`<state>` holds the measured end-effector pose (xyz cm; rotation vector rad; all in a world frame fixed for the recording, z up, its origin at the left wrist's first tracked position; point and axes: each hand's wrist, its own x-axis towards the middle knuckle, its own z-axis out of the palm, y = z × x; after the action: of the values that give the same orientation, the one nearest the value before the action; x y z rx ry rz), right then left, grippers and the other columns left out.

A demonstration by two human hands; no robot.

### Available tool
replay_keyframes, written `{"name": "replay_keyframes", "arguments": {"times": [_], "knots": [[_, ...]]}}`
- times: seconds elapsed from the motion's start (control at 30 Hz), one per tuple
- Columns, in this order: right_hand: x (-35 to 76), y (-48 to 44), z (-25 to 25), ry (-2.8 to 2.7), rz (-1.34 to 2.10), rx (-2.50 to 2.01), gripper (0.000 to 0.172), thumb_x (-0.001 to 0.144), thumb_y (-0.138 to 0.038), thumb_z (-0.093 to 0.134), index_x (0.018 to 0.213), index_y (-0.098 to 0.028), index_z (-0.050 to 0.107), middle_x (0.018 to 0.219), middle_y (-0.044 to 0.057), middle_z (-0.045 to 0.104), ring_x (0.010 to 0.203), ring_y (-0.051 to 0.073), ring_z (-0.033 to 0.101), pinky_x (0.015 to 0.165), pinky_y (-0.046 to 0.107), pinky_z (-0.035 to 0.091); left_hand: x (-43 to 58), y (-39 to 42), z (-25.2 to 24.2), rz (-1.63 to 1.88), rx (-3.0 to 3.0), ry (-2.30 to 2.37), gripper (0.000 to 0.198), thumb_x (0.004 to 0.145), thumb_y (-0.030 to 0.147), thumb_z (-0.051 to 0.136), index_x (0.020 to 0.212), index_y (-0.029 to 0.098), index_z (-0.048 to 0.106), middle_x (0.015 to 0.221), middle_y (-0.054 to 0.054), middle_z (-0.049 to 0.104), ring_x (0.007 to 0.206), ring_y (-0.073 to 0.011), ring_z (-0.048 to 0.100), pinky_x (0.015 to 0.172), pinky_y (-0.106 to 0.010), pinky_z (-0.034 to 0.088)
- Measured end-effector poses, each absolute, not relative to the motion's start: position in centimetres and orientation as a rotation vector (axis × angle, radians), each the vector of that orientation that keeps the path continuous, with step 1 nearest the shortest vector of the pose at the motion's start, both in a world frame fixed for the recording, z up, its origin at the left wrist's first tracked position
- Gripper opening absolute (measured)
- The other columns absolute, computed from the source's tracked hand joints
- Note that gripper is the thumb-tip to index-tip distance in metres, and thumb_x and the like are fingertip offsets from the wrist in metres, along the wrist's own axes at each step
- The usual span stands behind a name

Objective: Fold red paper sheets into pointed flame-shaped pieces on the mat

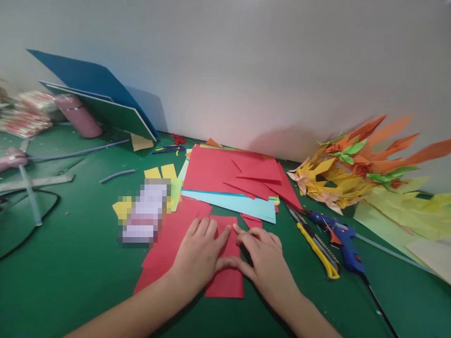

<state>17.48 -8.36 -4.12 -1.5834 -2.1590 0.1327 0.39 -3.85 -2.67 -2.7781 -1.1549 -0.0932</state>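
Note:
A small red paper rectangle [227, 281] lies on the green table [77, 263] in front of me. My left hand [200, 256] rests flat on its left half, fingers stretched out together. My right hand [262, 258] presses on its right edge, fingers extended, thumb meeting the left thumb over the paper. More red paper pieces [165, 244] lie under and to the left of my left hand.
A stack of red and light blue sheets [232, 180] lies behind my hands. A yellow utility knife [319, 249] and blue glue gun [343, 241] sit at right, near folded paper flowers [352, 173]. Boards [102, 101], a pink bottle [79, 117] and a cable [31, 230] are at left.

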Motion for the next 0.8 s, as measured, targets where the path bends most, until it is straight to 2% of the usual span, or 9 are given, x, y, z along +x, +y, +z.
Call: {"name": "replay_keyframes", "arguments": {"times": [0.17, 0.33, 0.4, 0.53, 0.67, 0.8], "knots": [[17.5, -8.3, -4.5, -2.134, 0.141, -1.605, 0.032, 0.082, -0.031, 0.067, 0.112, -0.022, 0.06, 0.089, 0.003, 0.07, 0.086, 0.022, 0.061, 0.074, 0.035, 0.04, 0.2, -3.5, -3.8, -0.253, -2.988, -1.079, 0.071, 0.084, 0.07, 0.042, 0.127, 0.014, 0.052, 0.129, -0.016, 0.057, 0.117, -0.0308, 0.053, 0.097, -0.043, 0.042], [17.3, -8.1, -4.7, -2.116, 0.141, -1.675, 0.03, 0.082, -0.032, 0.066, 0.11, -0.023, 0.061, 0.093, 0.004, 0.07, 0.089, 0.023, 0.059, 0.073, 0.035, 0.038, 0.4, -3.4, -3.6, -0.303, -3.054, -1.09, 0.087, 0.072, 0.078, 0.051, 0.126, 0.009, 0.052, 0.128, -0.02, 0.056, 0.118, -0.0359, 0.051, 0.101, -0.048, 0.039], [17.3, -7.8, -4.6, -2.147, 0.138, -1.676, 0.03, 0.081, -0.034, 0.066, 0.108, -0.022, 0.061, 0.1, 0.006, 0.07, 0.091, 0.025, 0.058, 0.073, 0.036, 0.038, 0.6, -3.4, -3.0, -0.285, -3.05, -1.09, 0.085, 0.069, 0.076, 0.058, 0.122, 0.01, 0.055, 0.125, -0.019, 0.058, 0.115, -0.0361, 0.052, 0.101, -0.05, 0.039], [17.5, -7.4, -4.3, -2.214, 0.105, -1.655, 0.043, 0.082, -0.038, 0.066, 0.12, -0.019, 0.056, 0.105, 0.01, 0.07, 0.092, 0.026, 0.057, 0.074, 0.038, 0.038, 0.6, -3.4, -2.4, -0.269, -3.048, -1.053, 0.084, 0.066, 0.074, 0.062, 0.124, 0.014, 0.055, 0.124, -0.018, 0.057, 0.114, -0.0357, 0.052, 0.105, -0.054, 0.033], [17.7, -7.3, -4.2, -2.259, 0.07, -1.628, 0.033, 0.082, -0.04, 0.066, 0.108, -0.02, 0.06, 0.121, 0.011, 0.065, 0.093, 0.026, 0.057, 0.075, 0.038, 0.038, 0.4, -3.5, -2.6, -0.275, -3.054, -1.073, 0.08, 0.071, 0.075, 0.056, 0.126, 0.017, 0.054, 0.126, -0.016, 0.057, 0.117, -0.0342, 0.05, 0.109, -0.058, 0.022], [17.7, -7.6, -4.1, -2.254, 0.048, -1.611, 0.027, 0.084, -0.038, 0.065, 0.103, -0.02, 0.06, 0.118, 0.012, 0.067, 0.09, 0.025, 0.057, 0.076, 0.038, 0.038, 0.3, -3.4, -2.8, -0.299, -3.056, -1.175, 0.061, 0.081, 0.067, 0.052, 0.122, 0.022, 0.057, 0.127, -0.012, 0.057, 0.116, -0.0317, 0.05, 0.109, -0.059, 0.022]]}}
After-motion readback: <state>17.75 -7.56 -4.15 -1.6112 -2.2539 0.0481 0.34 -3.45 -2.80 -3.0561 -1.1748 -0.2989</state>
